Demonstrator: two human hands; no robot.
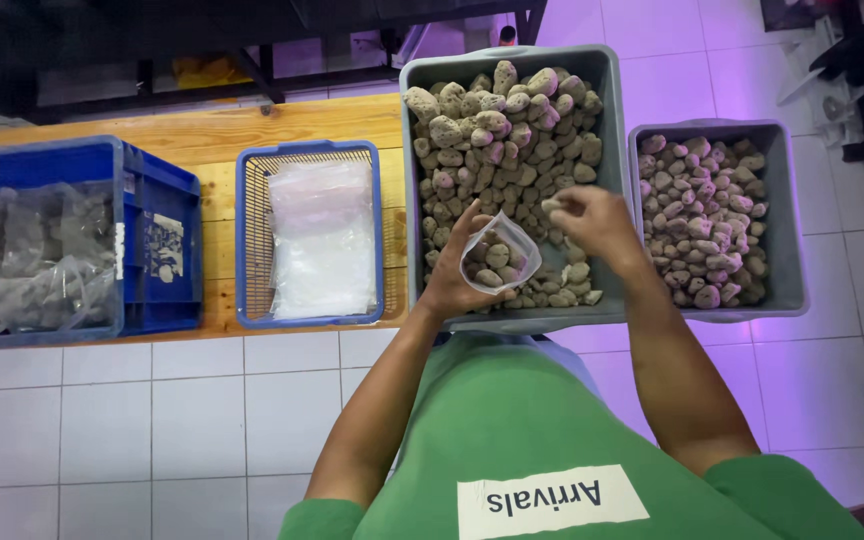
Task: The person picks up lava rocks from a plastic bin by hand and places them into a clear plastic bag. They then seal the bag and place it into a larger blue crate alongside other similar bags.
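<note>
Stones [512,140], rough and grey-pink, fill a grey tub [607,90] at the upper centre of the frame. Over its lower half the left hand [457,275] is curled around a small clear bag [500,255], holding its mouth open; several stones already lie inside. Just right of the bag the right hand [597,222] hovers with fingertips pinched on one stone [552,205], close to the bag's rim. Whether that stone touches the bag cannot be told.

Right of the tub, touching it or nearly so, sits a smaller grey bin [787,220] holding more of the same stones, pinker in the purple light. Left of the tub, a blue mesh basket [247,250] holds a stack of flat clear bags [322,240]. Further left, at the frame's edge, a blue crate [167,250] is packed with filled bags [32,260] of stones. The basket and crate rest on a wooden board [212,130], which runs across the upper left and under the tub's left side.

White floor tiles [152,420] cover the lower left. At the bottom of the frame both forearms lead down to a green shirt [512,420] with a white label. Dark furniture stands along the top edge.
</note>
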